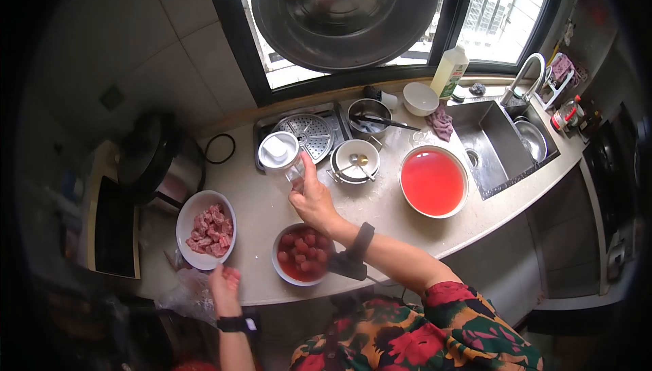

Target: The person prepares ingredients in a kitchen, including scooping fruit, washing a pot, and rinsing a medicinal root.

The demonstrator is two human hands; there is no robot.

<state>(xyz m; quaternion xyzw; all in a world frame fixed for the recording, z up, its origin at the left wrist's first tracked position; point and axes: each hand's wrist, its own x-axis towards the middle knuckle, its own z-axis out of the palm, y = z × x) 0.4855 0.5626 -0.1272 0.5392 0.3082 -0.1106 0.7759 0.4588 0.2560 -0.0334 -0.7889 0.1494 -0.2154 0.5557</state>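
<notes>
The pale countertop (261,211) has a steel sink (490,130) at far right, with a white basin of red liquid (467,191) just left of it. At near left sits a white bowl of raw meat chunks (192,206), and a smaller bowl of red pieces in liquid (276,262) sits to its right. The right hand (312,198) has its fingers wrapped round a clear white-lidded jar (280,152) beyond that bowl. The left hand (224,281), just near of the meat bowl, is loosely spread and empty.
</notes>
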